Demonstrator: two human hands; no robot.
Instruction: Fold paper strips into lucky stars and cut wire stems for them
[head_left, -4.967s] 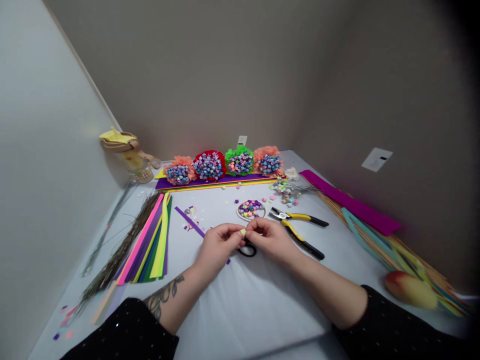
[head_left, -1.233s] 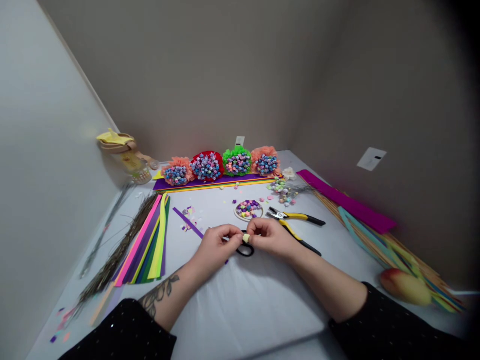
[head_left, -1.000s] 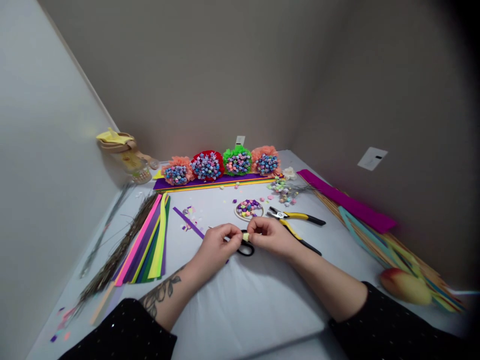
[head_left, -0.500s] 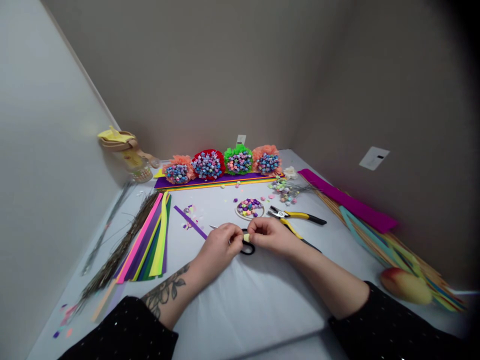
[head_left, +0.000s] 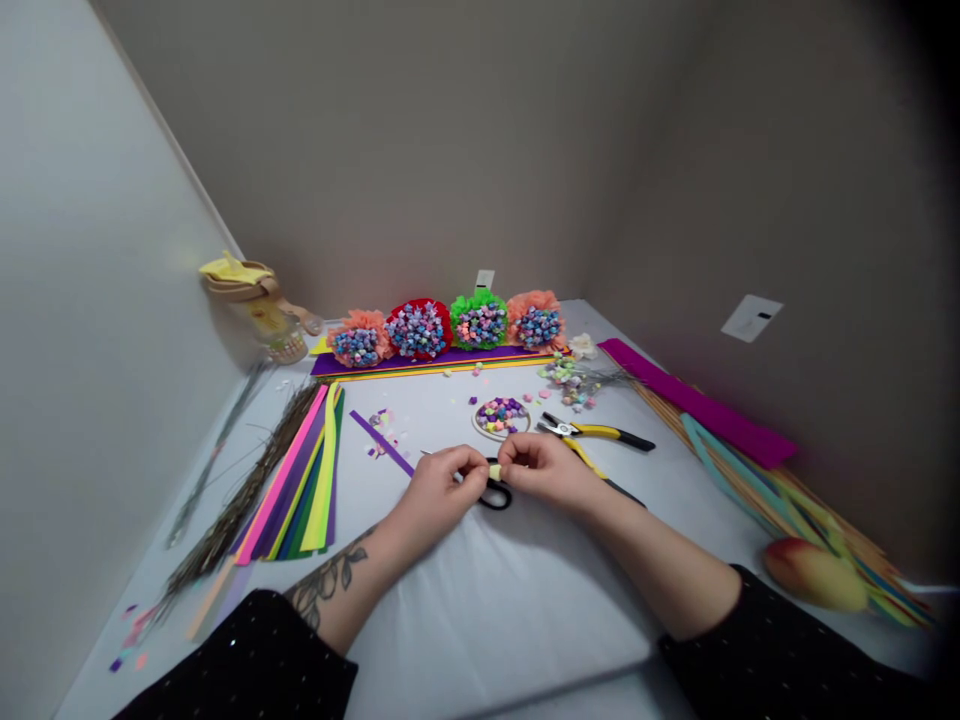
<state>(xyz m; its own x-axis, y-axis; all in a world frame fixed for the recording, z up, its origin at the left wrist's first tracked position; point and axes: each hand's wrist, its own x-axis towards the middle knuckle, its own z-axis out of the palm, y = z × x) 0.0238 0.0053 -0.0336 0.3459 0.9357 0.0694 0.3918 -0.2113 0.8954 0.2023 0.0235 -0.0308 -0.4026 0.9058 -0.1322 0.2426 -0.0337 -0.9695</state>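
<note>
Between my two hands is a small pale yellow paper strip (head_left: 495, 471), pinched from both sides. My left hand (head_left: 448, 487) closes thumb and forefinger on its left end. On its right end my right hand (head_left: 546, 472) has a similar pinch. Black-handled scissors (head_left: 496, 496) lie on the table directly beneath, partly hidden by my left hand, with a blade tip showing beyond it. Just past my fingers stands a round dish (head_left: 501, 417) of small folded paper stars. A purple paper strip (head_left: 382, 442) lies left of my left hand.
Yellow-handled pliers (head_left: 600, 432) lie behind my right hand. Coloured paper strips (head_left: 292, 480) and dark twigs (head_left: 247, 490) fan out at left. Several star-filled paper flowers (head_left: 418, 330) line the back. Strips and a magenta sheet (head_left: 705, 405) lie at right, near a mango-like fruit (head_left: 814, 573).
Both hands keep their pinch on the pale yellow strip, with only slight finger movement. The whole view has shifted very slightly.
</note>
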